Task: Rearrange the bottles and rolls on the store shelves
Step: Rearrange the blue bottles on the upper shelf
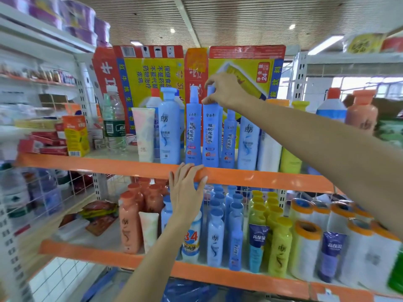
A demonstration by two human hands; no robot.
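Observation:
My right hand point(224, 90) reaches in from the right and pinches the top of a tall blue spray bottle point(211, 136) standing on the upper shelf point(261, 177). A matching blue spray bottle point(193, 131) stands just left of it, and a shorter one point(229, 140) just right. My left hand point(187, 192) rests with straight fingers on the orange front edge of that shelf, below these bottles. White rolls with orange cores point(305, 249) stand on the lower shelf point(218, 273) at the right.
Blue shampoo bottles point(169, 127), a white tube point(144, 134) and a clear water bottle point(113, 123) fill the upper shelf's left. Yellow and red cardboard point(152, 73) backs it. Orange point(130, 223), blue point(214, 238) and yellow bottles point(280, 247) crowd the lower shelf. Purple rolls point(82, 20) sit top left.

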